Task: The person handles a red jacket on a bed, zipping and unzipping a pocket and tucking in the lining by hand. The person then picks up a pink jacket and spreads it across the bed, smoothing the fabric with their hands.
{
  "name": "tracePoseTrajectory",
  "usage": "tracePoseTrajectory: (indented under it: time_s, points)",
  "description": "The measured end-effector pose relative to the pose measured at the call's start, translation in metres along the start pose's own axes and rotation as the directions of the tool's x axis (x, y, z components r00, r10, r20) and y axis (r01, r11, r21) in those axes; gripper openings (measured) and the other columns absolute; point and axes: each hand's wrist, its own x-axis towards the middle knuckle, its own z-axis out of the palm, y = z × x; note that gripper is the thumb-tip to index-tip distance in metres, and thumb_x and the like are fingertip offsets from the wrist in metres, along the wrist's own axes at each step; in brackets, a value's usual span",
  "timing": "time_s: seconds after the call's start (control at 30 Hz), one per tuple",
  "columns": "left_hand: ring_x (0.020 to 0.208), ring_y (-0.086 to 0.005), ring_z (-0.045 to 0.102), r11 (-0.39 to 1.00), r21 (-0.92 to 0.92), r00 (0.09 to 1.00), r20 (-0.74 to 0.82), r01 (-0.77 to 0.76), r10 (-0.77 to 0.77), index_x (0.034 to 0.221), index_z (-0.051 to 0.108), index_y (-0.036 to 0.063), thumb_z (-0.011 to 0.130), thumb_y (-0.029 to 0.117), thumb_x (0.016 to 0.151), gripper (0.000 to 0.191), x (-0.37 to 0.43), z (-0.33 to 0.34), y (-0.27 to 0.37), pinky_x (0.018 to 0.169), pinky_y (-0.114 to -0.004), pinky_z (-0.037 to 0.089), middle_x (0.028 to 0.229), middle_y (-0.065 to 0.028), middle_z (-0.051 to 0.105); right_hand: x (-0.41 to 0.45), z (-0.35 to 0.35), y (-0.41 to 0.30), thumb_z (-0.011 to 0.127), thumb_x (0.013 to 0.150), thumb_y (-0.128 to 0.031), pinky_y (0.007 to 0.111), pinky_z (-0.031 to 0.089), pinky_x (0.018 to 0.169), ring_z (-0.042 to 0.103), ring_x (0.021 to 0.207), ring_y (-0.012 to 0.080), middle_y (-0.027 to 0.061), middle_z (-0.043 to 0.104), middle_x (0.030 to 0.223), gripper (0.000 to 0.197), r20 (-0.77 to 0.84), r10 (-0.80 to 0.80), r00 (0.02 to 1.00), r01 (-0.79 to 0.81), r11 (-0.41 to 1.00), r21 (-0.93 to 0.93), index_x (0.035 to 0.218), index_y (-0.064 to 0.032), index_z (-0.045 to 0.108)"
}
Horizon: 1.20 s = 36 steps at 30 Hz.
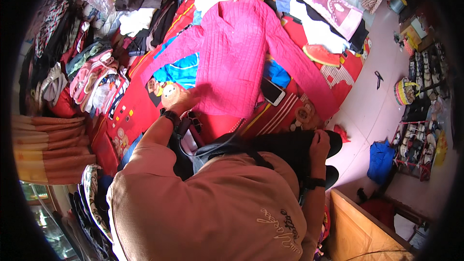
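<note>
A bright pink quilted long-sleeved jacket lies spread out before me on the red patterned bedding. Both sleeves slant outward and down. At its lower left edge is my left hand, fingers extended and nothing visible in its grasp; whether the fingertips touch the cloth is unclear. My right hand rests on the knee of my black trousers, its fingers bunched together. A smartphone lies face up beside the jacket's right hem. Blue clothing shows from under the left sleeve.
Folded clothes are heaped at the left. More garments lie at the upper right, near a watermelon-slice-shaped item. On the floor at right are a woven basket, a blue bag and a shoe rack. A wooden panel stands lower right.
</note>
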Motion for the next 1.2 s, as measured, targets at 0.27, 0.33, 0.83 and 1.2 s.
tracePoseTrajectory:
  time_s: [0.27,0.33,0.83,1.2]
  points:
    - [0.119,-0.038,0.038,0.951,0.099,0.946,0.171,-0.294,0.274,0.13,0.029,0.0011,0.077,0.036,0.06,0.091,-0.009,0.03,0.061,0.101,-0.044,0.031,0.126,-0.0228,0.039,-0.003,0.001,0.007,0.049,0.083,-0.01,0.04,0.042,0.081,0.053,0.091,0.0335,0.0151,0.057,0.093,0.012,0.032,0.036,0.999,-0.035,0.999,-0.03,0.09,-0.0021,0.055]
    - [0.116,-0.0352,0.041,0.956,0.004,0.95,0.111,-0.294,0.292,0.13,0.03,0.0025,0.078,0.032,0.062,0.088,0.001,0.039,0.054,0.097,-0.043,0.035,0.125,-0.0216,0.041,-0.001,0.002,0.006,0.05,0.083,-0.01,0.04,0.042,0.08,0.053,0.091,0.0333,0.0149,0.057,0.093,0.011,0.032,0.036,0.999,-0.035,0.999,-0.035,0.09,-0.0024,0.055]
    - [0.087,-0.0124,0.058,0.669,-0.726,0.779,0.324,-0.159,0.537,0.114,0.057,0.0046,0.051,-0.001,0.084,0.03,0.008,-0.005,0.232,0.08,-0.027,0.048,0.103,-0.0041,0.06,0.033,-0.014,-0.07,0.067,0.074,-0.019,0.037,0.042,0.086,0.052,0.102,0.0323,0.02,0.055,0.106,0.049,0.125,-0.023,0.992,0.007,0.991,0.13,0.115,-0.0011,0.047]
    - [0.086,-0.0146,0.06,0.582,-0.669,0.563,0.286,-0.462,0.776,0.108,0.059,0.0007,0.052,0.003,0.086,0.023,-0.022,0.002,0.258,0.077,-0.028,0.048,0.096,-0.0075,0.064,0.057,0.023,-0.139,0.055,0.083,-0.011,0.032,0.048,0.065,0.062,0.073,0.0267,0.018,0.06,0.082,0.028,0.21,-0.202,0.957,0.069,0.856,0.512,0.109,-0.0004,0.054]
